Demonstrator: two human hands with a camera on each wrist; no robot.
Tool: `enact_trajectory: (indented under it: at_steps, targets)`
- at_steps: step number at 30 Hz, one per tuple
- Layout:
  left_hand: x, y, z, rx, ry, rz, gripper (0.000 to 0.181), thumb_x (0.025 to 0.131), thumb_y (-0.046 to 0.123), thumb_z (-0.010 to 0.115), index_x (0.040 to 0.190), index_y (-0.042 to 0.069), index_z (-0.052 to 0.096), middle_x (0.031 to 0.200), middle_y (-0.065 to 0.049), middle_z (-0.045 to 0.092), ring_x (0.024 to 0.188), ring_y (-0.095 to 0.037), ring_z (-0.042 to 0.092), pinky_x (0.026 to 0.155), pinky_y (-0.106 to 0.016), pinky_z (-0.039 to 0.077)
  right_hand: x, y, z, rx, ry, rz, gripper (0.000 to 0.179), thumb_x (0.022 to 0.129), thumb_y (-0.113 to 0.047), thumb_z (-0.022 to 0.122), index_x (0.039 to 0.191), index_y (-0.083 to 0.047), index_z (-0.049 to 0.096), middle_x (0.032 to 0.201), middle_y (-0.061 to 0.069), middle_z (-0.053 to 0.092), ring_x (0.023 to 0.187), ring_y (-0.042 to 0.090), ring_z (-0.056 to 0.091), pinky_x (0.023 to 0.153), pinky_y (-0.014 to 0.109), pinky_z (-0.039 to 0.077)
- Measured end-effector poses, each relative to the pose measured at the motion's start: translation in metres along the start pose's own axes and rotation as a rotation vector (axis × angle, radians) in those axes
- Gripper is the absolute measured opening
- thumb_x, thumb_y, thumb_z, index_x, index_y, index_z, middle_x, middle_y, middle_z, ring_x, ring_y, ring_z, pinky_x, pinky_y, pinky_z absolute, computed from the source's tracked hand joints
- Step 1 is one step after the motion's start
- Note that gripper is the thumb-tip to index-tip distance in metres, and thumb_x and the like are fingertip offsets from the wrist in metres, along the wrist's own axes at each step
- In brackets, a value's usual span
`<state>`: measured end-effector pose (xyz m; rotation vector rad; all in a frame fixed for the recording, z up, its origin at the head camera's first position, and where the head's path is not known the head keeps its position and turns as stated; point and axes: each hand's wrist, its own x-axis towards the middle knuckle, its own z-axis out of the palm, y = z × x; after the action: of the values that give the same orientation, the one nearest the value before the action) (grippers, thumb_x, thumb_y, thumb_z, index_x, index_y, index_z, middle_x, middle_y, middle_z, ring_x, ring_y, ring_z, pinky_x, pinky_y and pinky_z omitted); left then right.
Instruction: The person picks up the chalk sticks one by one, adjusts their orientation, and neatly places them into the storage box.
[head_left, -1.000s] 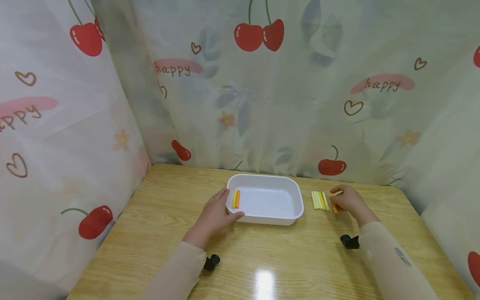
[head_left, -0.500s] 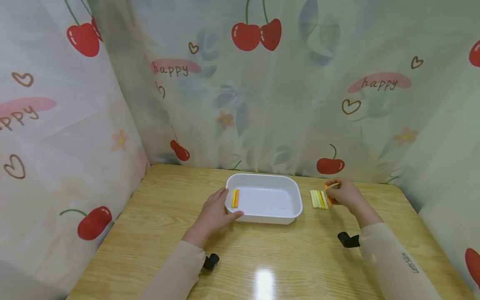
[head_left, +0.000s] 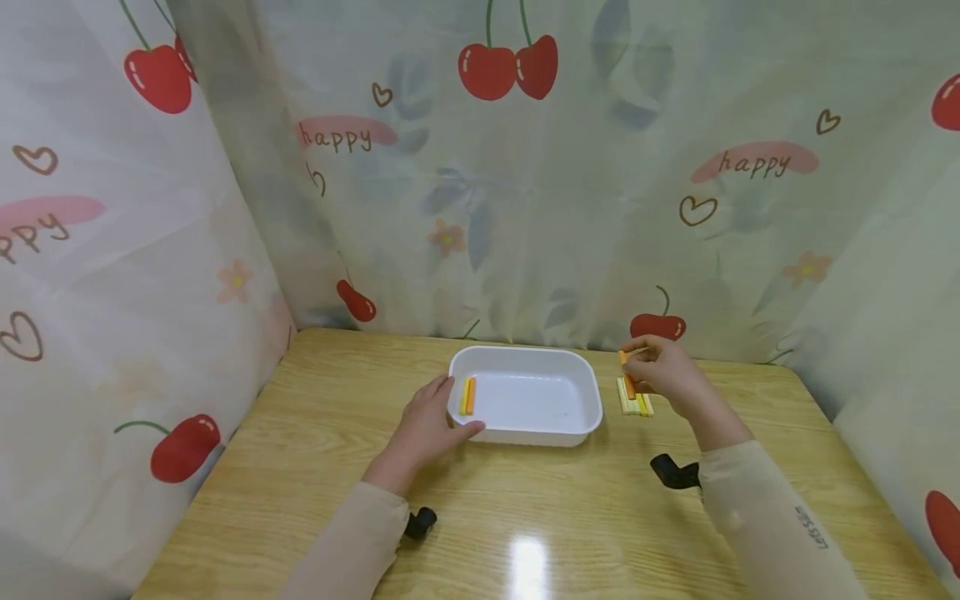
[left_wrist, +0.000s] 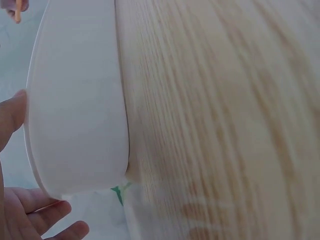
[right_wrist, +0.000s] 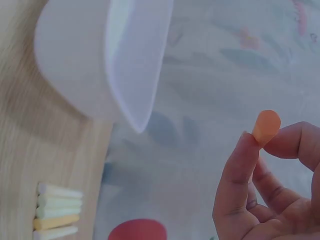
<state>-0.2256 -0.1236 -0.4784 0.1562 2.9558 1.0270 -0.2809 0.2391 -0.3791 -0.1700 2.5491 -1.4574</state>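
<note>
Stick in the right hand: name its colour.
The stick is orange, clearest in the right wrist view.

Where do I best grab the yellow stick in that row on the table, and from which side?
I'd pinch the yellow stick by its two ends, coming from above. It lies flat with pale sticks close along both long sides, leaving little room for fingertips there, while both ends look uncovered in the right wrist view.

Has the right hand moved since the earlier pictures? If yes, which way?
Yes, leftward in the head view: the right hand was first to the right of the row of sticks; now the orange stick it pinches overlaps that row.
</note>
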Motion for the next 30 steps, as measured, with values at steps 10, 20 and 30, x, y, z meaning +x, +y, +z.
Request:
enact_trajectory:
  at_steps: [10,20,30]
  targets:
    - [-0.001,0.002,0.000,0.007,0.001,-0.018,0.100,0.084,0.056,0.075,0.157,0.006,0.030,0.163,-0.012,0.027,0.148,-0.035,0.025,0.117,-0.054,0.027,0.006,-0.034,0.022,0.131,-0.047,-0.027,0.041,0.098,-0.006,0.058,0.136,0.006,0.047,0.106,0.018,0.058,0.085,0.030,0.065,0.078,0.035,0.060]
    - [0.000,0.001,0.002,0.024,-0.004,-0.009,0.101,0.083,0.059,0.074,0.157,0.006,0.029,0.163,-0.012,0.027,0.148,-0.034,0.025,0.118,-0.053,0.026,0.018,-0.049,0.056,0.188,-0.041,-0.005,0.039,0.097,-0.004,0.061,0.134,0.003,0.051,0.104,0.015,0.059,0.089,0.030,0.066,0.079,0.036,0.060]
    - [0.000,0.001,0.001,0.022,-0.011,-0.022,0.102,0.083,0.059,0.074,0.158,0.006,0.029,0.163,-0.012,0.026,0.148,-0.034,0.024,0.118,-0.053,0.027,0.038,-0.050,0.093,0.287,-0.066,0.014,0.039,0.096,-0.002,0.060,0.134,0.002,0.053,0.109,0.018,0.059,0.082,0.024,0.066,0.077,0.036,0.060]
